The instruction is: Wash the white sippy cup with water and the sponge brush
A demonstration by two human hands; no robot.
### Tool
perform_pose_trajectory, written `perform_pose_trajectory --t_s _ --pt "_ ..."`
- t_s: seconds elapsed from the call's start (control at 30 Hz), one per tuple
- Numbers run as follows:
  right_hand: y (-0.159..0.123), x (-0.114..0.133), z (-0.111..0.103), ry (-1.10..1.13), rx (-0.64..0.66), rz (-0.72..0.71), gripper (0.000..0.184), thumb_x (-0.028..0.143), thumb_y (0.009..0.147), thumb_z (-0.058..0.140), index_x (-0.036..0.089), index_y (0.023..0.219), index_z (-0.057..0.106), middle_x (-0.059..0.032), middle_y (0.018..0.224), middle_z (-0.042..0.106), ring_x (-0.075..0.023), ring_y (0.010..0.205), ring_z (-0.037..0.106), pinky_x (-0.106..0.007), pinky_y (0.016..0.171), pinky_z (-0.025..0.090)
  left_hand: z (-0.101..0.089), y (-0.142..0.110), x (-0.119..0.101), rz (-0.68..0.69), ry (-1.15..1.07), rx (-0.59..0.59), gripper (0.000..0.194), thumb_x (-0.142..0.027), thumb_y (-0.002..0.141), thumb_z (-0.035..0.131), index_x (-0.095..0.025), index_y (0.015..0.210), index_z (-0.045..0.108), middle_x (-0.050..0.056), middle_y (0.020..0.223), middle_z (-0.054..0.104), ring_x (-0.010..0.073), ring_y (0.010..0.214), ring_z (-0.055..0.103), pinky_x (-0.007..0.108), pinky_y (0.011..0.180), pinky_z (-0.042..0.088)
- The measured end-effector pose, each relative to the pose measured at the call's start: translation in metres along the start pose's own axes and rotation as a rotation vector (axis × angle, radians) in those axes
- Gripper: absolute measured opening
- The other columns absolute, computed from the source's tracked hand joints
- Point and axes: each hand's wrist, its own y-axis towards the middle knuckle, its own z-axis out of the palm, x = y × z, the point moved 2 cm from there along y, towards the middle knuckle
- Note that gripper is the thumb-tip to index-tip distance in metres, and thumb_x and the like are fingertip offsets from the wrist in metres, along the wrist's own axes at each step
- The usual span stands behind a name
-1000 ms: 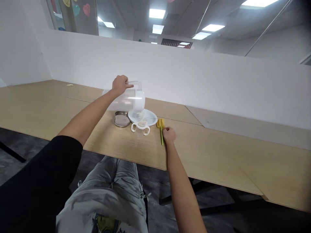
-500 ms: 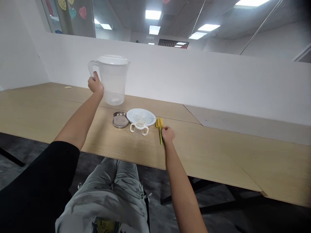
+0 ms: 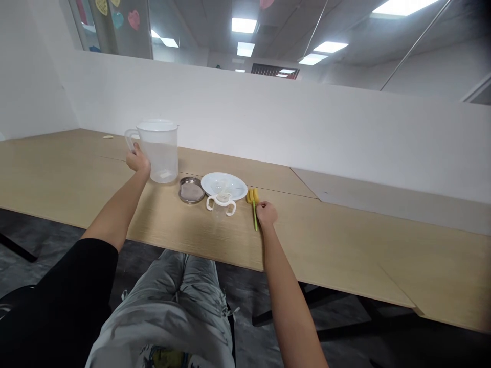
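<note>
My left hand [image 3: 138, 159] is wrapped round the handle of a large translucent plastic pitcher [image 3: 159, 153], held upright at the left. A faint level line crosses the pitcher's wall; whether its base touches the table cannot be told. To its right sit a round metal dish [image 3: 191, 191], a white plate [image 3: 238, 188] with small clear pieces on it, and a clear baby bottle [image 3: 221, 204] with white side handles. A yellow sponge brush [image 3: 253, 197] with a green handle lies farther right. Close beside that handle, my right hand [image 3: 267, 213] rests curled into a loose fist on the table.
The long wooden table [image 3: 326, 240] runs across the view, its front edge just past my knees. A white wall [image 3: 268, 122] with a window above rises behind it. A small pale piece [image 3: 108, 137] lies at the far left back. A grey panel [image 3: 383, 191] adjoins the back right.
My left hand has lowered the pitcher and moved it left, down to or close to the tabletop. My right hand and the things on the table have stayed in place.
</note>
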Motion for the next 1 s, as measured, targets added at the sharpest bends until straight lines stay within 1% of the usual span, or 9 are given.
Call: perform_pose_trajectory --t_s 0.1,0.23,0.37,0.43,0.53,0.63,0.73,0.87,1.0 --pt "-0.001 0.0 -0.001 0.002 0.001 -0.003 0.027 0.024 0.083 0.048 0.019 0.097 0.07 -0.01 0.096 0.071 -0.0216 0.09 0.064 -0.027 0.074 0.043 0.0 -0.003 0.012 -0.089 0.046 -0.097 0.035 -0.042 0.098 0.029 -0.02 0.071 0.038 0.0 0.068 0.046 0.0198 0.093 0.055 0.029 0.074 0.036" --pt "-0.002 0.0 -0.002 -0.003 0.002 -0.004 0.026 0.023 0.083 0.049 0.019 0.097 0.07 -0.0089 0.096 0.071 -0.0209 0.089 0.064 -0.027 0.074 0.043 0.003 -0.005 0.02 -0.076 0.03 -0.073 0.036 -0.04 0.098 0.033 -0.021 0.067 0.03 -0.003 0.062 0.035 0.0158 0.084 0.05 0.027 0.07 0.03" --pt "-0.002 0.0 -0.003 -0.01 0.001 -0.003 0.026 0.023 0.083 0.049 0.019 0.098 0.07 -0.0088 0.097 0.071 -0.0207 0.09 0.064 -0.026 0.074 0.043 0.004 -0.008 0.026 -0.062 0.021 -0.051 0.037 -0.039 0.098 0.033 -0.021 0.066 0.026 -0.004 0.061 0.031 0.0141 0.08 0.045 0.027 0.07 0.027" --pt "-0.002 0.0 -0.002 -0.012 -0.001 0.001 0.026 0.022 0.082 0.049 0.019 0.098 0.07 -0.0095 0.097 0.071 -0.0209 0.09 0.064 -0.026 0.075 0.043 0.004 -0.009 0.029 -0.06 0.019 -0.048 0.038 -0.04 0.097 0.034 -0.021 0.065 0.027 -0.004 0.062 0.033 0.0141 0.08 0.046 0.027 0.07 0.028" --pt "-0.002 0.0 -0.002 -0.012 0.0 0.003 0.026 0.022 0.082 0.05 0.019 0.098 0.07 -0.0094 0.097 0.071 -0.0212 0.09 0.064 -0.027 0.075 0.043 0.005 -0.01 0.031 -0.065 0.024 -0.062 0.038 -0.042 0.097 0.036 -0.021 0.065 0.03 -0.003 0.063 0.039 0.0161 0.082 0.052 0.027 0.072 0.032" --pt "-0.002 0.0 -0.003 -0.012 -0.002 -0.001 0.026 0.022 0.082 0.049 0.019 0.097 0.07 -0.0088 0.095 0.071 -0.0206 0.089 0.064 -0.026 0.074 0.043 0.008 -0.011 0.033 -0.063 0.036 -0.087 0.038 -0.044 0.096 0.035 -0.022 0.065 0.033 0.001 0.067 0.05 0.0206 0.087 0.058 0.03 0.075 0.037" --pt "-0.002 -0.001 -0.003 -0.007 -0.002 -0.004 0.026 0.022 0.082 0.049 0.019 0.097 0.07 -0.0088 0.096 0.071 -0.0201 0.089 0.064 -0.025 0.073 0.043 0.011 -0.011 0.036 -0.053 0.037 -0.102 0.036 -0.044 0.095 0.036 -0.021 0.067 0.038 0.005 0.076 0.058 0.0231 0.091 0.061 0.032 0.079 0.042" --pt "-0.001 -0.001 -0.002 -0.001 0.0 0.001 0.026 0.024 0.082 0.049 0.02 0.098 0.07 -0.0089 0.098 0.071 -0.0212 0.091 0.064 -0.027 0.074 0.043 0.015 -0.01 0.041 -0.041 0.025 -0.098 0.035 -0.043 0.094 0.035 -0.02 0.071 0.046 0.009 0.083 0.062 0.0244 0.091 0.061 0.034 0.079 0.043" --pt "0.0 -0.002 -0.001 -0.001 0.002 0.011 0.027 0.024 0.083 0.048 0.02 0.097 0.07 -0.0093 0.097 0.071 -0.0224 0.091 0.064 -0.028 0.074 0.043 0.019 -0.009 0.046 -0.035 0.025 -0.09 0.035 -0.044 0.093 0.035 -0.02 0.07 0.046 0.011 0.084 0.063 0.0256 0.091 0.061 0.035 0.079 0.043"
